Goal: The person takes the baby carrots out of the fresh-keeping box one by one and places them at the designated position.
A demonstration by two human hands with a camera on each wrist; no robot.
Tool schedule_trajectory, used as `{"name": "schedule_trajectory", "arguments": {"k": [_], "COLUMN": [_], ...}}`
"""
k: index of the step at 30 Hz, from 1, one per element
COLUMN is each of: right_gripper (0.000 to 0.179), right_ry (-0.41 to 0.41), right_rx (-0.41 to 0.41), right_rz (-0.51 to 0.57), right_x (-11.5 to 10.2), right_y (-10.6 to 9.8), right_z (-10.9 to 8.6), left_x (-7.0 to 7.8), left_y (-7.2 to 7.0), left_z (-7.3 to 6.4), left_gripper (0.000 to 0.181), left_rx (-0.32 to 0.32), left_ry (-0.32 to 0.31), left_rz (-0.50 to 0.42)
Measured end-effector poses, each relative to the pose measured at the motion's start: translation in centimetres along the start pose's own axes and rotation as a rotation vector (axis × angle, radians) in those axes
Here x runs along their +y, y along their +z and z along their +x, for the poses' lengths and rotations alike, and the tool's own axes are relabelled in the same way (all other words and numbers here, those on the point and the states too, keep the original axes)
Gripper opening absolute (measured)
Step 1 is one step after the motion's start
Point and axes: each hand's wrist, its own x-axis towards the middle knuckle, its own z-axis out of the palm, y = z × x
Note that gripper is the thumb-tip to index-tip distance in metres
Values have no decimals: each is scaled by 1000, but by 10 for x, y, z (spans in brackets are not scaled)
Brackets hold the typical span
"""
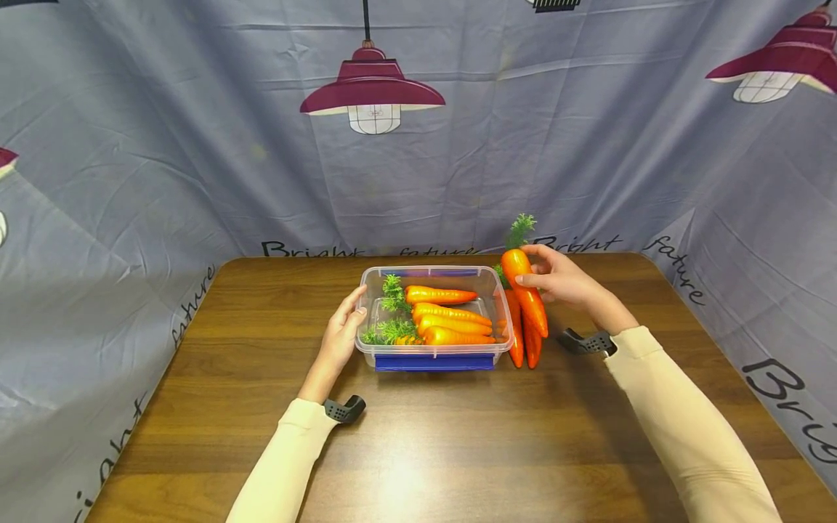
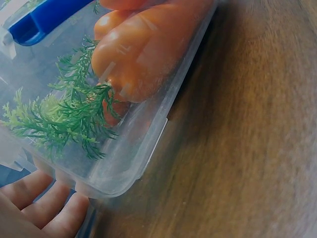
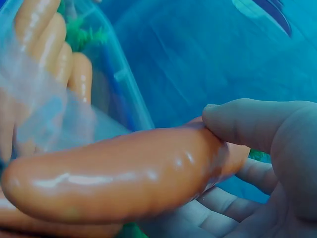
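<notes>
A clear plastic container (image 1: 434, 350) with blue clips holds several toy carrots (image 1: 441, 296) with green leafy tops. My left hand (image 1: 340, 330) holds its left side, thumb at the rim; in the left wrist view its fingertips (image 2: 69, 210) touch the outer wall by a corner. With thumb and fingers, my right hand (image 1: 562, 277) grips another toy carrot (image 1: 525, 294) near its thick end, just right of the container. This carrot's leafy top points up and away, its tip down toward me. Under it, more orange carrots (image 1: 514, 341) lie on the table, partly hidden.
The brown wooden table (image 1: 405, 443) has its far edge just behind the container. Grey-blue cloth (image 1: 418, 181) with printed lamps and lettering hangs behind the table and at both sides.
</notes>
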Motion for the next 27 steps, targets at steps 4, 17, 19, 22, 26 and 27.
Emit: {"name": "schedule_trajectory", "arguments": {"k": [4, 17, 19, 22, 26, 27], "right_gripper": [75, 79, 81, 80, 80, 80], "right_ry": [11, 47, 62, 79, 121, 134], "right_rx": [28, 95, 108, 132, 148, 147], "right_rz": [20, 74, 82, 81, 76, 80], "right_x": [15, 55, 60, 69, 81, 84], "right_y": [-10, -25, -26, -26, -23, -22], "right_z": [-10, -27, -29, -31, -33, -33], "left_x": [0, 0, 0, 0, -1, 0], "left_y": [0, 0, 1, 1, 0, 0], "left_z": [0, -3, -3, -2, 0, 0], "left_gripper": [48, 48, 48, 48, 48, 48], "left_rx": [3, 3, 4, 5, 7, 9], "left_ry": [5, 8, 12, 13, 7, 7], "left_rz": [7, -3, -3, 5, 14, 15]}}
